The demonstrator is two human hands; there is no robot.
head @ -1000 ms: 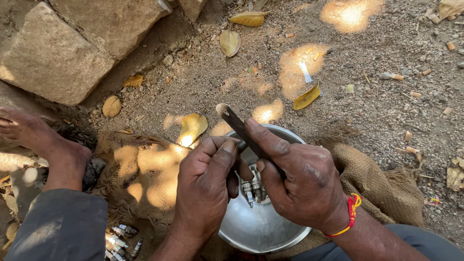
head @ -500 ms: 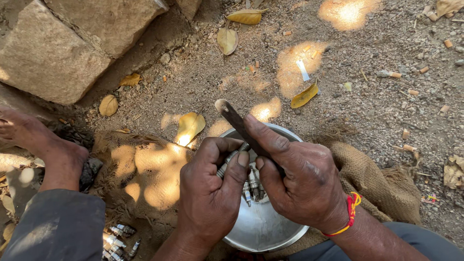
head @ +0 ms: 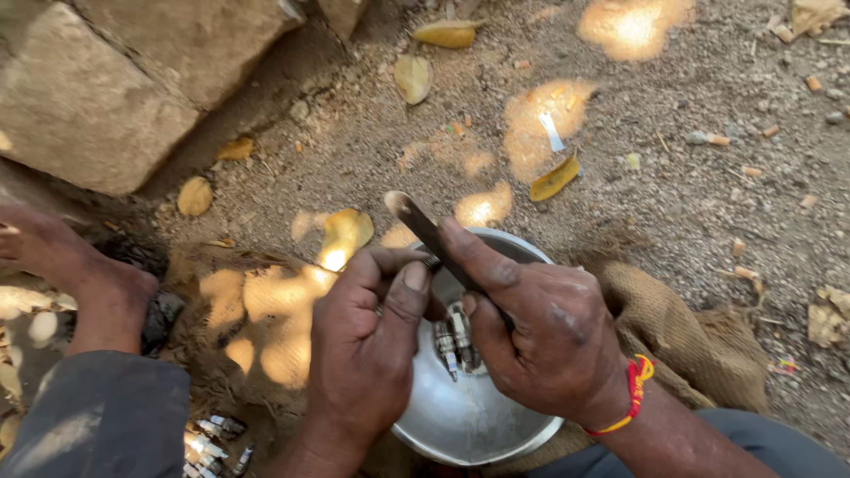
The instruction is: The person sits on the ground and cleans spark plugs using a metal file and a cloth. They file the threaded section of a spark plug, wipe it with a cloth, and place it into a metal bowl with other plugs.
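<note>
Pale cut stone blocks (head: 97,97) fill the far left corner above bare dirt ground (head: 691,204) scattered with dry yellow leaves (head: 343,237), pebbles and patches of sunlight. A bare foot (head: 62,265) below a grey trouser leg (head: 97,416) rests at the left edge. A piece of brown burlap sacking (head: 699,345) lies on the ground at near right, and on it sits a round, shiny aluminium bowl (head: 460,416), partly covered by the person's two hands. The right hand (head: 540,336), its wrist tied with a red and yellow thread (head: 636,389), has its fingers closed around a flat, dark metal blade (head: 423,228) whose rounded, worn tip sticks out toward the far left, just past the bowl's rim. The left hand (head: 372,354) curls its thumb and fingers tight on a small spark plug (head: 431,262), of which only a ribbed metal end shows, pressed against the blade above the bowl. More spark plugs (head: 453,341), grey metal with pale ends, lie in the bowl between the two hands. Another cluster of spark plugs (head: 211,438) lies on the ground at the near left, just beside the trouser leg.
</note>
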